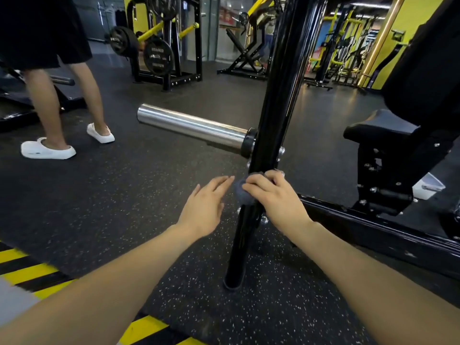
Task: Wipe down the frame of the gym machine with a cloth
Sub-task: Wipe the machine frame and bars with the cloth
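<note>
A glossy black upright post [278, 90] of the gym machine frame runs from the top of the view down to the speckled floor. My right hand [273, 195] grips a dark grey cloth [241, 192] wrapped against the post just below the bolts. My left hand [205, 205] hovers beside the cloth on the left, fingers straight, fingertips close to the cloth, holding nothing. A chrome weight sleeve [189, 125] sticks out leftward from the post above my hands.
A person in black shorts and white shoes [47, 150] stands at the left. The machine's black padded seat [380, 130] and base rail [373, 227] lie to the right. Yellow-black floor stripes [27, 272] mark the near left. Racks with weight plates stand behind.
</note>
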The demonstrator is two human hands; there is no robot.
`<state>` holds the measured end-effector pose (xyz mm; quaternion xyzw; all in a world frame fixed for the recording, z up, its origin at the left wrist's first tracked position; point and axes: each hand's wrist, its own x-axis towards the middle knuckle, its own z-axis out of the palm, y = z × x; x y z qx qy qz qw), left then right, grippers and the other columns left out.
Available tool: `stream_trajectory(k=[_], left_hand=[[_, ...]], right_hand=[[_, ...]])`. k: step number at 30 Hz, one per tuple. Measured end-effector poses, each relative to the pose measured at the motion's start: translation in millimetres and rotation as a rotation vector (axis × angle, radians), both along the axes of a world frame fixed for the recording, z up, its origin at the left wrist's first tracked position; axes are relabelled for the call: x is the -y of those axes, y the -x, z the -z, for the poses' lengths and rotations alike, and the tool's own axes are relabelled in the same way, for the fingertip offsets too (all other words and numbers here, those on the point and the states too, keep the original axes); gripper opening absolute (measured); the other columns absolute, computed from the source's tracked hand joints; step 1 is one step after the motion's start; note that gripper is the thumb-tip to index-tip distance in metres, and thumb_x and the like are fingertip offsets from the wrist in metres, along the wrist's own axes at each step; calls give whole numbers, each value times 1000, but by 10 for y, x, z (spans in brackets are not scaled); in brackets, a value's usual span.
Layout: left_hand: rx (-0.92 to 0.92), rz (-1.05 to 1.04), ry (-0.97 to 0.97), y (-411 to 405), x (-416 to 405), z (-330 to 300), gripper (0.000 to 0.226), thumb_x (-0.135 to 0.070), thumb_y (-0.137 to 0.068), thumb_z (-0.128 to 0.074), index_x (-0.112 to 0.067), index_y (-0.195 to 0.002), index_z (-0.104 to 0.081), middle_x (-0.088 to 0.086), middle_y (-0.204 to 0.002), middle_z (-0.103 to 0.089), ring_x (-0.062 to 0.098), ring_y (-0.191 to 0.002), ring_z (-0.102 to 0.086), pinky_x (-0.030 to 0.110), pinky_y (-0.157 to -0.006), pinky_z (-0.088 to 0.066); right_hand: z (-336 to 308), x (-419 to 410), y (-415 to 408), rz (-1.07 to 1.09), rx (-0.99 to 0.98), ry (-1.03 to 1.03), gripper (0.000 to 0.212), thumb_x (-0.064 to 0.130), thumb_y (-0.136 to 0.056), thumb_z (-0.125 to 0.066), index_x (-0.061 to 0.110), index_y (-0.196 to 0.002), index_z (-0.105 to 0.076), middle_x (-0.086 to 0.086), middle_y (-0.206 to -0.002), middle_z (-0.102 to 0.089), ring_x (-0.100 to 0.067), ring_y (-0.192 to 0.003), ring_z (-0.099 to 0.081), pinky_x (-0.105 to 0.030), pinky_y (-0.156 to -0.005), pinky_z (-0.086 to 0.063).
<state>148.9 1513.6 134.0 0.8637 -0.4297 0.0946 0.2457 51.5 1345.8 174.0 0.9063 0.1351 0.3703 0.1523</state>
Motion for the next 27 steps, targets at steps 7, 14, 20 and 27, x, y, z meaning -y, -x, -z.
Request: stream_trajectory(k=[7,14,20,27], left_hand=[[-418,53,40,71,87,583,55,-8,-97,-45,-20,-148,-28,-6,-146,-31,16,-129,-42,26,-108,-32],[-487,-11,27,102,246,1073,49,-7,-98,-42,-18,-145,-36,-4,-139,-39,17,-118,-50,30,-102,-38],[-535,-21,33,167,338,1570,46,-3,-94,-42,-18,-137,-46,0,-128,-47,19,-112,-53,37,-101,-41],[-582,-57,-39,123,312,2013,50,-3,-94,-43,-18,-142,-41,1,-135,-43,21,-118,-51,39,-103,-41]], right_hand=[[652,49,-22,38,-188,15,42,6,-78,-37,4,-105,-70,-8,-108,-67,-29,-86,-64,-29,-91,-34],[1130,94,-7,37,-213,72,46,6,-78,-33,4,-106,-70,-9,-110,-67,-28,-96,-52,-31,-91,-34],[1575,101,14,23,-289,67,45,4,-80,-32,3,-106,-69,-9,-110,-67,-30,-92,-65,-35,-84,-55],[2163,105,58,39,-332,68,39,0,-67,-71,5,-106,-68,-8,-111,-65,-34,-94,-62,-37,-78,-55]])
